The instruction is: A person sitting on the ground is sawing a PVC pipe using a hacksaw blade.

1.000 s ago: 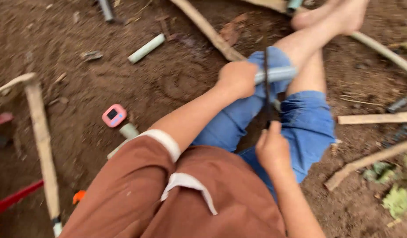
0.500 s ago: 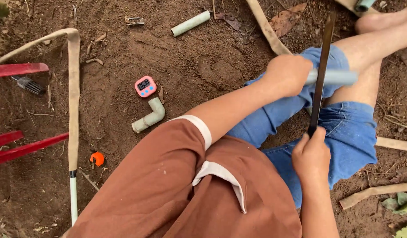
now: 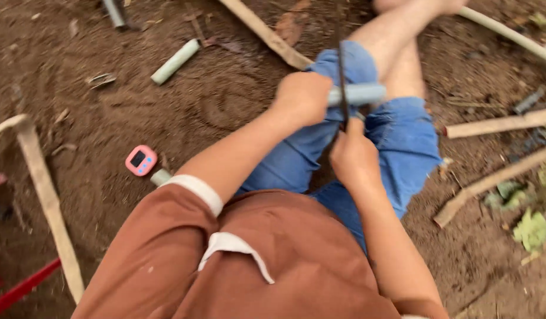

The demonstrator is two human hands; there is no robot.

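Note:
My left hand [image 3: 302, 96] grips a short grey plastic pipe [image 3: 363, 93] held across my knee in blue shorts. My right hand [image 3: 351, 155] is closed on the handle of a thin dark saw blade [image 3: 342, 82] that stands upright across the pipe and touches it. I sit on bare dirt in a brown shirt, with my bare legs stretched out ahead. The handle itself is hidden inside my right fist.
A pink digital timer [image 3: 140, 160] lies on the dirt to my left beside a grey pipe elbow [image 3: 161, 176]. A loose pipe piece [image 3: 175, 61] lies further off. Wooden sticks [image 3: 500, 124] lie right, a wooden stake [image 3: 48, 201] and red bar [image 3: 22, 289] left.
My right hand has pushed the saw forward, closer to the pipe, and the blade now reaches further past it. The view has shifted, so the ground objects sit differently in the frame.

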